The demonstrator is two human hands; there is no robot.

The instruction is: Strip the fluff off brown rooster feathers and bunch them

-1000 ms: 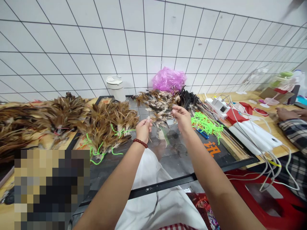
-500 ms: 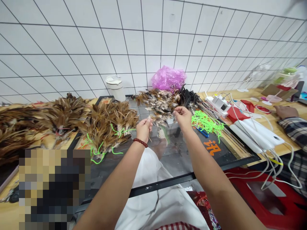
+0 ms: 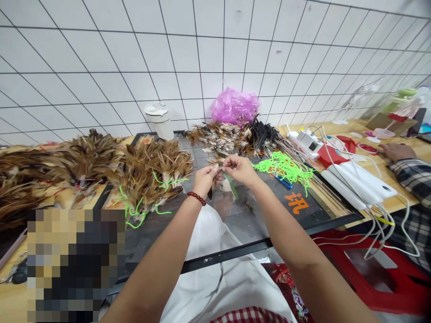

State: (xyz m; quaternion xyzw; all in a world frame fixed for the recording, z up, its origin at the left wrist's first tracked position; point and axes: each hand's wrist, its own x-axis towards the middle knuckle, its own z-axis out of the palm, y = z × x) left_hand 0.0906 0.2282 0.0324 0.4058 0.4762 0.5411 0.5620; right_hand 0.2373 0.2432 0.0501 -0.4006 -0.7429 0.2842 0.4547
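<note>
My left hand [image 3: 205, 181], with a dark red bead bracelet on its wrist, is closed on a small feather [image 3: 210, 194] whose dark tip sticks out below the fingers. Right beside it, my right hand [image 3: 240, 170] pinches what looks like a thin feather, its fingertips meeting those of the left. The fingers partly hide both pieces. Beyond the hands lies a pile of loose mottled feathers [image 3: 220, 139], with black feathers [image 3: 264, 136] at its right. Bright green cords [image 3: 286, 169] lie in a tangle to the right of my right hand.
Brown feather bundles [image 3: 158, 163], some tied with green cord, cover the left side. A white lidded cup [image 3: 159, 120] and a pink plastic bag [image 3: 235, 105] stand by the wall. Power strips [image 3: 358, 184] with cables and another person's hand [image 3: 398, 151] are at right.
My right hand has moved left and nearer from the feather pile, and now meets my left hand. The left hand stays nearly in place, still closed. The view has shifted slightly.
</note>
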